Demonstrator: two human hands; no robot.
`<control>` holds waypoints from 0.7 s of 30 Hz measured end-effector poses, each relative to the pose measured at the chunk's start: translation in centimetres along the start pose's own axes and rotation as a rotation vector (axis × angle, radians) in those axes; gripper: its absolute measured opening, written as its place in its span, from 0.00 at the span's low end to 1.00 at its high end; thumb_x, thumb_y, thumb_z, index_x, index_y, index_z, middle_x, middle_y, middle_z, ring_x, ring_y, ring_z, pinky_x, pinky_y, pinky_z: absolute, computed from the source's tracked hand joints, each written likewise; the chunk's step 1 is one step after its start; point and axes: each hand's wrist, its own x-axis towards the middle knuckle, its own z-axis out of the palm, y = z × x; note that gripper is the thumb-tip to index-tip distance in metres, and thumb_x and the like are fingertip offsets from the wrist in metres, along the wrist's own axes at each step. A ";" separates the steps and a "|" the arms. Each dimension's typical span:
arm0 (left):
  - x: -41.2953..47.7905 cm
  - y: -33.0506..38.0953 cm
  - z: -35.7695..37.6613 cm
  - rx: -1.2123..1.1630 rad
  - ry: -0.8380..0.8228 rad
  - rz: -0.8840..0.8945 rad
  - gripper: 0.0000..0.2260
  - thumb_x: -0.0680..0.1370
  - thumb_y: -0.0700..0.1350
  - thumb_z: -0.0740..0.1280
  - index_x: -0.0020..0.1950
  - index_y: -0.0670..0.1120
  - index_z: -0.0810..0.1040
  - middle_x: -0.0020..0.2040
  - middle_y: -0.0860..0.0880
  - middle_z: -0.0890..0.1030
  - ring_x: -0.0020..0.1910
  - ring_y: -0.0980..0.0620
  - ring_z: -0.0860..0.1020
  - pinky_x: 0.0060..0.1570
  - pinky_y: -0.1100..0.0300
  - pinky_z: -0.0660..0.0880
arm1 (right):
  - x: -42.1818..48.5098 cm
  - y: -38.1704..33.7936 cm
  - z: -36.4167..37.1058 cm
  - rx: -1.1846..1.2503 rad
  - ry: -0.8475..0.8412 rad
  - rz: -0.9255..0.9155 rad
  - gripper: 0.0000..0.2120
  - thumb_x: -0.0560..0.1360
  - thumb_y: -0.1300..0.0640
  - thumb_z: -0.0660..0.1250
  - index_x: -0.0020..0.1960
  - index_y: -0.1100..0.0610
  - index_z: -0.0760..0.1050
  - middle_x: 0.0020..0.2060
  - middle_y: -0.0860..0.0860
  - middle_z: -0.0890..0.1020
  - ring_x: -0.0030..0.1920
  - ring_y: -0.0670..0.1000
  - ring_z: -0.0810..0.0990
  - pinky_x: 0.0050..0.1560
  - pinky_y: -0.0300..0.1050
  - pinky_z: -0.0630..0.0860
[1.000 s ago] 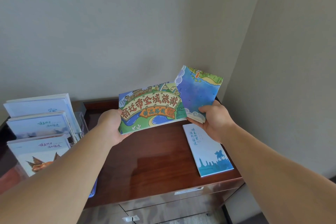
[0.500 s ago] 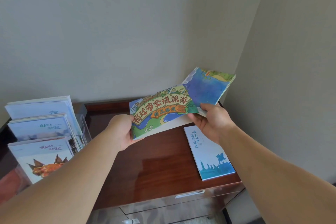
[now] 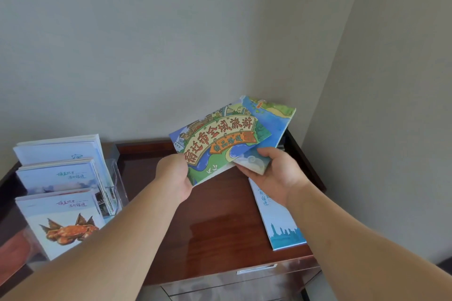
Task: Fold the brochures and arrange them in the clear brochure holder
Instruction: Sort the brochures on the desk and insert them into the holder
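This reads as a corner of a hotel or visitor-service room. Two plain pale grey-beige walls (image 3: 146, 44) meet behind a glossy reddish-brown wooden cabinet (image 3: 220, 217), which has a raised lip along the back of its top and drawers below, one with a slim silver metal handle (image 3: 256, 269). At its left side stands a clear acrylic tiered brochure holder (image 3: 118, 178), its steps filled with pale blue paper tourist leaflets (image 3: 56, 173) printed in Chinese, the front one picturing an orange crab. A slim pale blue leaflet with a city skyline (image 3: 281, 225) lies at the right end, and a colourful cartoon-map brochure (image 3: 220, 144) with large Chinese lettering is held above the top.
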 end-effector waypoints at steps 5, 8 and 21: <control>-1.3 -0.4 2.4 -0.026 -0.098 0.055 0.11 0.82 0.38 0.57 0.55 0.42 0.78 0.51 0.42 0.85 0.50 0.42 0.84 0.51 0.41 0.80 | 0.0 2.3 1.1 -0.338 0.029 -0.049 0.15 0.79 0.68 0.60 0.57 0.53 0.77 0.48 0.50 0.86 0.42 0.50 0.83 0.42 0.44 0.78; -1.5 -0.5 2.6 0.001 -0.104 0.094 0.10 0.83 0.39 0.56 0.51 0.44 0.77 0.50 0.43 0.84 0.47 0.43 0.84 0.50 0.42 0.81 | 0.0 2.4 1.1 -0.696 0.134 -0.088 0.11 0.76 0.66 0.65 0.56 0.55 0.76 0.48 0.52 0.83 0.36 0.48 0.75 0.35 0.41 0.70; -2.1 -0.8 2.9 0.003 -0.133 0.164 0.11 0.84 0.42 0.54 0.53 0.44 0.77 0.53 0.43 0.84 0.51 0.41 0.83 0.60 0.38 0.75 | -0.9 3.1 2.3 -0.958 0.010 0.081 0.06 0.82 0.59 0.60 0.49 0.59 0.75 0.39 0.54 0.82 0.33 0.48 0.80 0.32 0.38 0.77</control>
